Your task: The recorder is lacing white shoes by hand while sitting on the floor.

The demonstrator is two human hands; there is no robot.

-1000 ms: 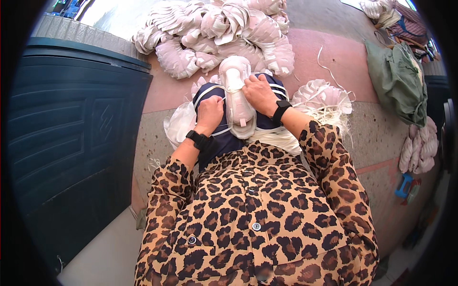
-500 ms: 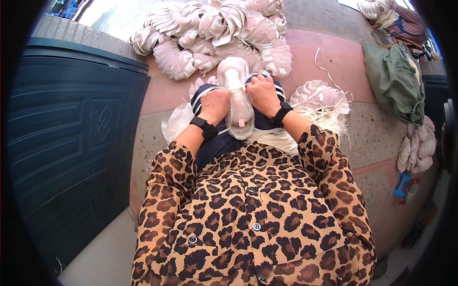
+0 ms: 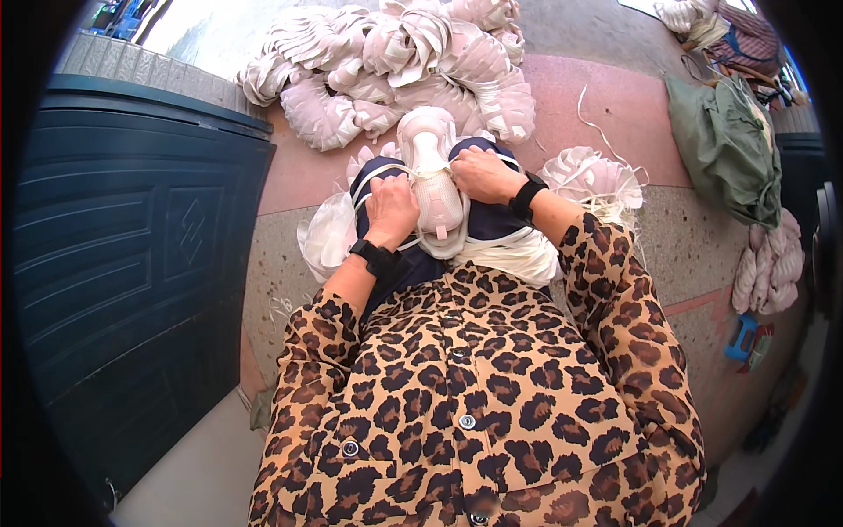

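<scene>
A pale pink and white shoe upper (image 3: 437,204) lies lengthwise on my lap between my knees, its heel loop toward me. Closed at its left edge, my left hand (image 3: 392,209) grips a white shoelace beside the eyelets. My right hand (image 3: 488,174) is closed at the right edge, a little farther away, with a lace pinched in its fingers. The fingertips are partly hidden by the knuckles. A bundle of loose white laces (image 3: 516,255) rests over my right thigh.
Beyond my knees lies a large heap of strung pink-white shoe uppers (image 3: 395,66). More uppers (image 3: 588,174) are on the floor to my right. A dark blue panelled door (image 3: 145,263) stands at the left. A green sack (image 3: 729,145) and a blue-handled object (image 3: 742,336) lie at the right.
My hands have moved slightly apart, the right one outward and the left a little nearer me. The upper looks narrower at the opening, with its sides drawn up.
</scene>
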